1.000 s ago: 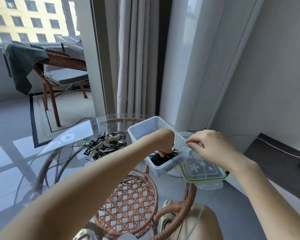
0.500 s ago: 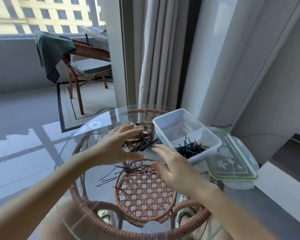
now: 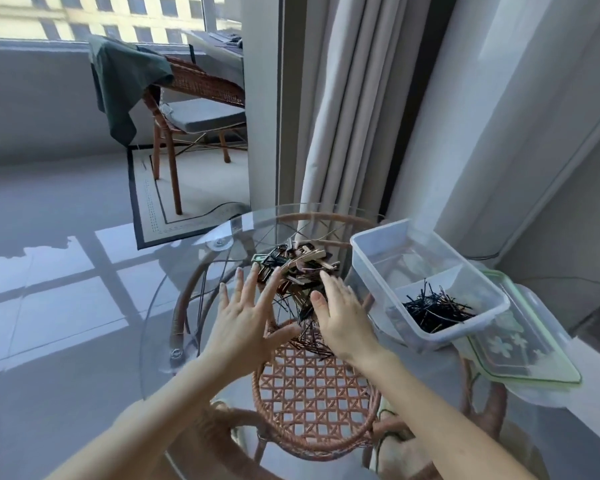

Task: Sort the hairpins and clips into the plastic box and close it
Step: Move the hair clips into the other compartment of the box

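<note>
A clear plastic box (image 3: 371, 261) with two compartments sits at the right of the round glass table (image 3: 187, 271); black hairpins (image 3: 433, 308) fill its near compartment, the far one looks empty. Its green-rimmed lid (image 3: 523, 351) lies beside it to the right. A pile of clips (image 3: 295, 263) lies in the middle of the table, with loose black hairpins (image 3: 303, 336) just in front of it. My left hand (image 3: 246, 323) and right hand (image 3: 340, 311) hover on either side of the loose hairpins, fingers spread straight, holding nothing.
Under the glass shows a woven rattan shelf (image 3: 312, 386) and the rattan frame. A curtain (image 3: 340, 105) hangs just behind the table. A wicker chair (image 3: 194, 98) with a green cloth stands further back on the left.
My left hand left the box and my right hand left the lid; both came over to the loose hairpins and clips. The view swung left.
</note>
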### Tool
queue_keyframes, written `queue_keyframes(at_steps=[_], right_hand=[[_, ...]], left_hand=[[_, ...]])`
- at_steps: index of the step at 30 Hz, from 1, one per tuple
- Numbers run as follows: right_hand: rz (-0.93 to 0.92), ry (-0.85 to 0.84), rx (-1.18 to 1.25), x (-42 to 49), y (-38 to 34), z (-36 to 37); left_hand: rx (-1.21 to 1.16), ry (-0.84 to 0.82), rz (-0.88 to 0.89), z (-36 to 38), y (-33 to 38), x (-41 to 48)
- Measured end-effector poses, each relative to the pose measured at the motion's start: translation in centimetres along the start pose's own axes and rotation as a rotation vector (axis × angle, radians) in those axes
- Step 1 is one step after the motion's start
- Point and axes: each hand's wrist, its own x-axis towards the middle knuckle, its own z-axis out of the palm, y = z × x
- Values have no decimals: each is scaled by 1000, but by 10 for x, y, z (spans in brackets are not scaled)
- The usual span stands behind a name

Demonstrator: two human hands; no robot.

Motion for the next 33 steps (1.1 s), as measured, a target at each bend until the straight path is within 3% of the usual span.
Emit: queue_keyframes(at_steps=[5,8,13,15,26,30,33], right_hand=[[-96,319,8,16,-7,-15],[-27,183,-45,63,-14,-12],[161,-58,-105,117,-2,-8],[132,-99,-138,114,1,-2],[-118,-119,176,8,-1,-15],[-152,-314,25,-15,-5,-29],[-203,-328,-132,-19,-10,-34]], left_hand=[[-292,157,-115,-9,-19,55],[-267,12,-155,-12,-33,111],[-290,-192,-31,2,-30,153],[-357,-207,-27,3,-27,148],[-538,-207,39,-22,8,37],[-807,-365,-18,-35,10,12],[-762,-350,-35,-44,7,7]])
